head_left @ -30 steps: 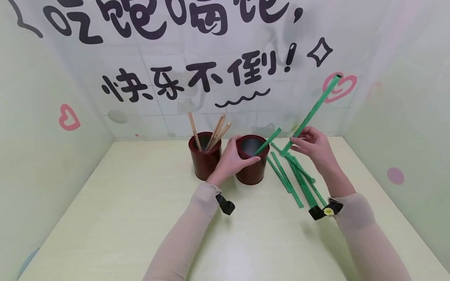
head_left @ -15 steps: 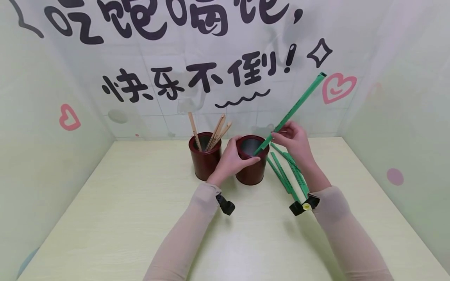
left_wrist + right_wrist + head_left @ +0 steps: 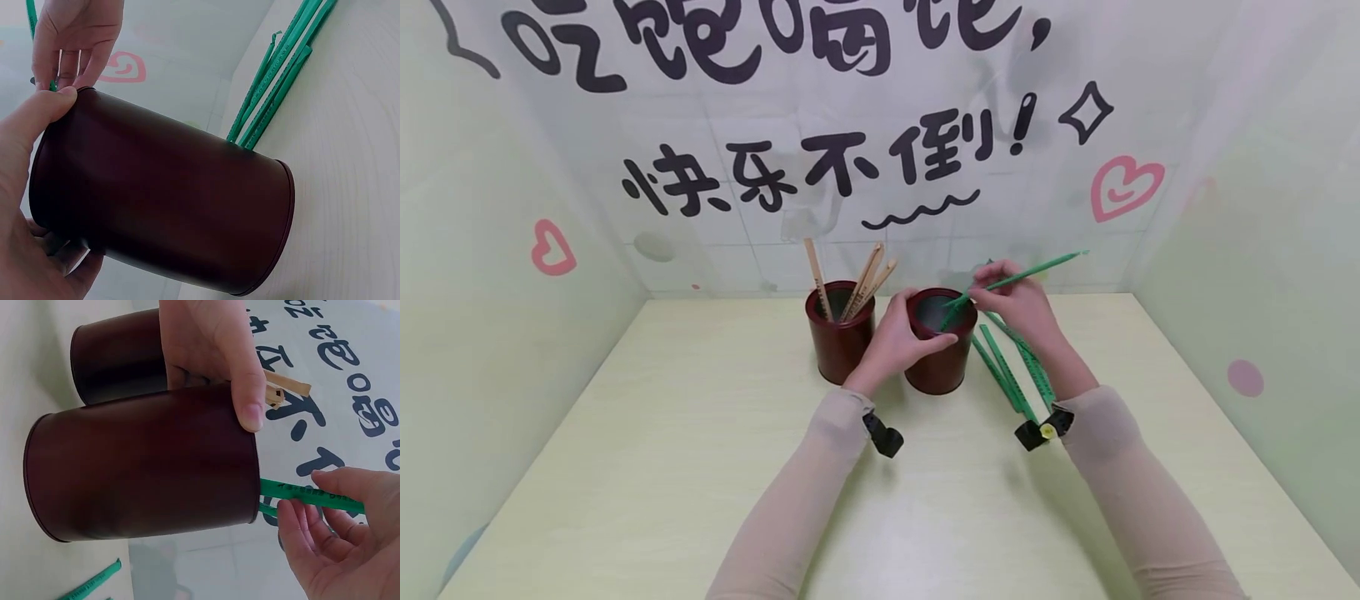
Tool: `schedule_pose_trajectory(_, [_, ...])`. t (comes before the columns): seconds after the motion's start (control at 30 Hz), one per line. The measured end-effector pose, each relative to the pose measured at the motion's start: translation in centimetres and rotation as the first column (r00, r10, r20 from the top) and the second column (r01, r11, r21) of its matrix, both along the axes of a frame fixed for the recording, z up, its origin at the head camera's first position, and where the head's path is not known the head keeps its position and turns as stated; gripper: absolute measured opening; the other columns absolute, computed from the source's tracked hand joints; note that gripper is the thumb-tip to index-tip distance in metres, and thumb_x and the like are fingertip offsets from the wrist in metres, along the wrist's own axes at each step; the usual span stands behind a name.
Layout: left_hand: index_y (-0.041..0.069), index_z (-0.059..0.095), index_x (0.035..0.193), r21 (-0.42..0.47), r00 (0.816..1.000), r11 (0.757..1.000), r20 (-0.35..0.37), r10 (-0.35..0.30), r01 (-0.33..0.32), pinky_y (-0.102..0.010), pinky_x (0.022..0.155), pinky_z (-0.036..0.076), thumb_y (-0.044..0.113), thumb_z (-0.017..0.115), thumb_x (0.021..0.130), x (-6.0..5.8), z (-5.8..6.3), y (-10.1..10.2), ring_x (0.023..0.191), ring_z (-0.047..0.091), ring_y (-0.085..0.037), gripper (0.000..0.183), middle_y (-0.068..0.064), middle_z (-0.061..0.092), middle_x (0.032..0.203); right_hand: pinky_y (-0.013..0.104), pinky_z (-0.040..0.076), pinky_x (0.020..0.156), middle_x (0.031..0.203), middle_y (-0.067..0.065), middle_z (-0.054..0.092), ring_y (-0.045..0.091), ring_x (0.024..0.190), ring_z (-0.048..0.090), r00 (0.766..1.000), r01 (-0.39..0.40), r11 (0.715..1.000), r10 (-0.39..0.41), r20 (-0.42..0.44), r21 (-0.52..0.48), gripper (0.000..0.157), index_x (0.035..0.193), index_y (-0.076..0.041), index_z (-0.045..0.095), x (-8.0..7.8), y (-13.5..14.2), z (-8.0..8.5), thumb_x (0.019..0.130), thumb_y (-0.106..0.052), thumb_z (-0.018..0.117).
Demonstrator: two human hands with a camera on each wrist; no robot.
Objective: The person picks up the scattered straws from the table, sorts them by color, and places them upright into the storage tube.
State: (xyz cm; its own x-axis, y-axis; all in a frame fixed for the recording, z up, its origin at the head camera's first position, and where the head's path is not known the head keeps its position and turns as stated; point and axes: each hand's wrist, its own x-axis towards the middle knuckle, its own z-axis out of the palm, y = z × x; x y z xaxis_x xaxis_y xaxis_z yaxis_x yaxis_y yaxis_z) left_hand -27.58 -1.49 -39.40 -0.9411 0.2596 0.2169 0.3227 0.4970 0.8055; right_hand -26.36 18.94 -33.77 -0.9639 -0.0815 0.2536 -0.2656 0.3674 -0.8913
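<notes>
The pinched green stick (image 3: 1041, 268) could snag on the leaning green stick (image 3: 953, 317) inside the right-hand dark red pot (image 3: 936, 367), since the two meet at its mouth; whether the pinched tip is past the rim is hard to tell. Pushed at this slant, it might shove the pot if the left hand (image 3: 895, 342) slackened. That hand's grip curls round the rim; the right hand's (image 3: 1018, 304) is narrow, pinching its stick. Counted: two pots, the left-hand dark red pot (image 3: 841, 354) with at least three tan sticks (image 3: 867, 273); one pinched green stick, apparently one leaning, at least four loose green sticks (image 3: 1006, 367) on the worktop (image 3: 685, 467).
</notes>
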Motion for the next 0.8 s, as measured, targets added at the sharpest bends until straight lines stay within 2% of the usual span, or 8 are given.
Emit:
schedule_pose_trajectory(0.23, [0.006,0.029,0.149,-0.001,1.0,1.0,0.004,-0.001,0.001,-0.042,0.108,0.048,0.044,0.081,0.08,0.0,0.0,0.0,0.129,0.049,-0.026,0.094,-0.013,0.046,0.144,0.02,0.058,0.077,0.101,0.004,0.062,0.012,0.089,0.065,0.992,-0.051,0.998,0.046,0.117,0.035,0.041,0.126,0.005,0.052,0.3,0.5,1.2,0.095,-0.018,0.067])
schedule_pose_trajectory(0.3, [0.006,0.029,0.15,-0.002,1.0,1.0,0.007,0.002,-0.002,-0.043,0.108,0.048,0.044,0.081,0.08,0.0,0.0,0.0,0.129,0.049,-0.026,0.095,-0.013,0.046,0.144,0.02,0.058,0.076,0.104,0.007,0.061,0.012,0.089,0.063,0.989,-0.043,0.998,0.036,0.145,0.045,0.043,0.126,0.005,0.052,0.1,0.4,1.3,0.095,-0.02,0.068])
schedule_pose_trajectory(0.53, [0.006,0.029,0.149,-0.008,1.0,1.0,0.011,0.001,0.0,-0.043,0.106,0.05,0.042,0.081,0.08,0.1,0.2,-0.1,0.128,0.049,-0.027,0.094,-0.014,0.046,0.143,0.02,0.056,0.071,0.112,0.011,0.051,0.022,0.088,0.06,0.98,0.013,0.991,-0.04,0.196,0.135,0.049,0.117,-0.002,0.045,-1.0,0.0,0.8,0.092,-0.035,0.071])
schedule_pose_trajectory(0.8, [0.005,0.029,0.149,-0.002,1.0,1.0,0.007,0.006,-0.006,-0.043,0.107,0.048,0.041,0.082,0.079,0.3,0.1,0.1,0.128,0.05,-0.027,0.095,-0.014,0.047,0.143,0.036,0.059,0.089,0.12,0.02,0.06,0.017,0.092,0.064,0.975,-0.011,0.991,-0.019,0.22,0.136,0.057,0.127,-0.001,0.045,-0.7,2.2,-0.2,0.095,-0.045,0.063])
